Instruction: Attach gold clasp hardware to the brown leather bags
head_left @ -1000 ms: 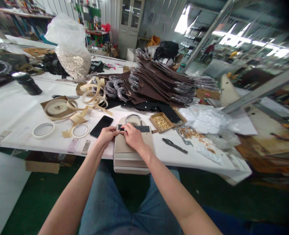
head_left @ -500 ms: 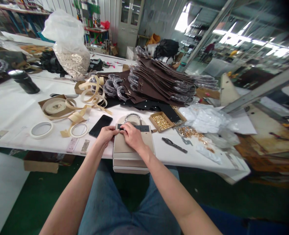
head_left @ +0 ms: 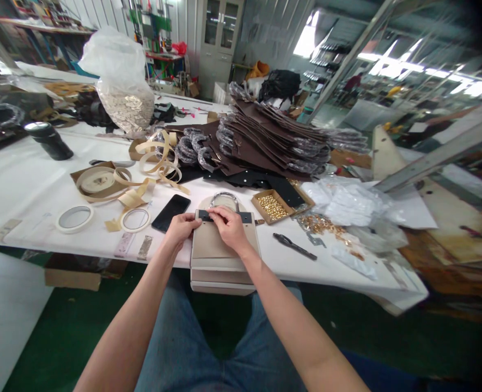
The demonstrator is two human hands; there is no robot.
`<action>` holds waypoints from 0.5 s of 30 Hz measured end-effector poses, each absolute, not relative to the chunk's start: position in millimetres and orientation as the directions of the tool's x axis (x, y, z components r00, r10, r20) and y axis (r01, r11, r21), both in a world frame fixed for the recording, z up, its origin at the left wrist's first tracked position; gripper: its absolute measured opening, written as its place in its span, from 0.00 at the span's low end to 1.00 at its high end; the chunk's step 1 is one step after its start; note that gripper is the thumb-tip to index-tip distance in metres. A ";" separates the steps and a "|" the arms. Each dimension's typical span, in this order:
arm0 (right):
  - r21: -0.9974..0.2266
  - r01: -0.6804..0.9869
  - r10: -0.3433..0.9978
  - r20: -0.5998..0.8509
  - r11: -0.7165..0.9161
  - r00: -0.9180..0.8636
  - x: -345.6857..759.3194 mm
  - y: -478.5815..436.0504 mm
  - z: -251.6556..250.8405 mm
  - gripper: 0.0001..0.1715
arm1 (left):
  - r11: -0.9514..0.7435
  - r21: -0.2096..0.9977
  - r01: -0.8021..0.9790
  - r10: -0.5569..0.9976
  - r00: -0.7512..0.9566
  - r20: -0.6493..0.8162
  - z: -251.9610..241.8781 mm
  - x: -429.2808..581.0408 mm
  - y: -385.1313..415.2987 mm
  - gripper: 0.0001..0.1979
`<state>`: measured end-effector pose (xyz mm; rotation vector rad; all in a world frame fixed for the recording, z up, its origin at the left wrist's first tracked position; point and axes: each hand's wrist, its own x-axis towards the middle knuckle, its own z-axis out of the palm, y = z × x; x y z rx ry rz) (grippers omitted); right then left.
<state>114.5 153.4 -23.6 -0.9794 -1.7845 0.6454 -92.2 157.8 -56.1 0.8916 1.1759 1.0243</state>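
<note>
A beige handbag (head_left: 208, 243) lies at the table's front edge, its lower part sticking out over my lap. Across its top runs a black strip (head_left: 246, 217) with small holes, and a plastic-wrapped round handle (head_left: 225, 195) stands behind it. My left hand (head_left: 182, 227) is closed, thumb and fingers pinching the strip's left end at the bag's corner. Just to the right, my right hand (head_left: 230, 228) is closed in a pinch over the strip; anything between its fingertips is too small to make out. A cardboard tray of gold studs (head_left: 270, 207) sits right of the bag.
A black phone (head_left: 171, 212) and tape rolls (head_left: 74, 218) lie to the left. At right are a black pen-like tool (head_left: 294, 246), loose gold fittings (head_left: 322, 224) and white plastic bags (head_left: 339, 198). Behind rises a stack of dark brown pieces (head_left: 265, 133) with wrapped handles.
My right fingertips have shifted slightly right along the strip, away from my left thumb. My left hand keeps its hold at the corner. The whole view has shifted a little.
</note>
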 end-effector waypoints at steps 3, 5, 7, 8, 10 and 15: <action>-0.832 0.271 0.873 0.440 0.484 -0.210 112.9 151.8 -28.3 0.14 | 0.288 0.945 -0.155 0.957 0.080 -0.278 -55.9 -92.8 156.7 0.24; -0.862 0.253 0.895 0.397 0.440 -0.204 111.2 150.1 -31.1 0.16 | 0.268 0.953 -0.145 0.963 0.074 -0.259 -55.1 -93.3 155.4 0.23; -0.873 0.250 0.905 0.379 0.419 -0.192 110.0 149.3 -32.1 0.12 | 0.245 0.960 -0.133 0.969 0.064 -0.239 -54.5 -93.5 154.4 0.22; -0.873 0.252 0.907 0.379 0.417 -0.185 109.6 149.3 -31.9 0.10 | 0.238 0.963 -0.129 0.971 0.061 -0.232 -54.3 -93.5 154.2 0.21; -0.871 0.262 0.908 0.380 0.415 -0.174 109.1 149.9 -30.6 0.08 | 0.229 0.965 -0.124 0.973 0.058 -0.223 -54.6 -93.3 153.9 0.21; -0.852 0.311 0.906 0.385 0.422 -0.175 107.2 151.6 -26.8 0.08 | 0.197 0.975 -0.105 0.980 0.028 -0.195 -57.3 -92.8 153.2 0.21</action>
